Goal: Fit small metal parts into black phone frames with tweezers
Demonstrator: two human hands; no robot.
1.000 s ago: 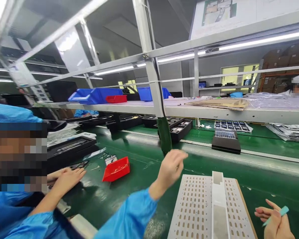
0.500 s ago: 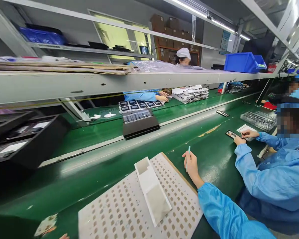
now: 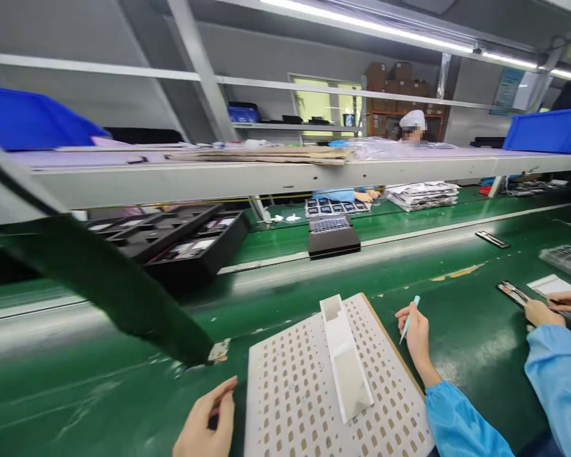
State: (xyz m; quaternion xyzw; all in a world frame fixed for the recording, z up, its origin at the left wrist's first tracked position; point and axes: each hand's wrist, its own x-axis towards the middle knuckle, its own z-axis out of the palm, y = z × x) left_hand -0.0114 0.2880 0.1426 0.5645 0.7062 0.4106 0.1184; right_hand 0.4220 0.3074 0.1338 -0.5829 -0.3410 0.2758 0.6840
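A white tray [image 3: 285,400] with rows of small slots lies on the green belt in front of me. A long white block [image 3: 345,362] lies along its middle. My right hand [image 3: 416,336] rests on the belt just off the tray's right edge, closed round a thin teal tool [image 3: 408,320] that points up. My left hand [image 3: 204,422] is at the bottom, right by the tray's left edge. Its thumb and fingers are curled together, and I cannot make out what they hold, if anything.
A dark green strap [image 3: 105,285] hangs slanted from the upper left, ending near a small label [image 3: 219,350]. Black trays [image 3: 181,241] and a black box [image 3: 333,236] sit beyond. A co-worker's hands [image 3: 547,310] work at the right. Another person sits across under the shelf [image 3: 266,174].
The view swung back left from the co-worker toward the tray. My left hand has come into view at the tray's left edge. My right hand still holds the teal tool.
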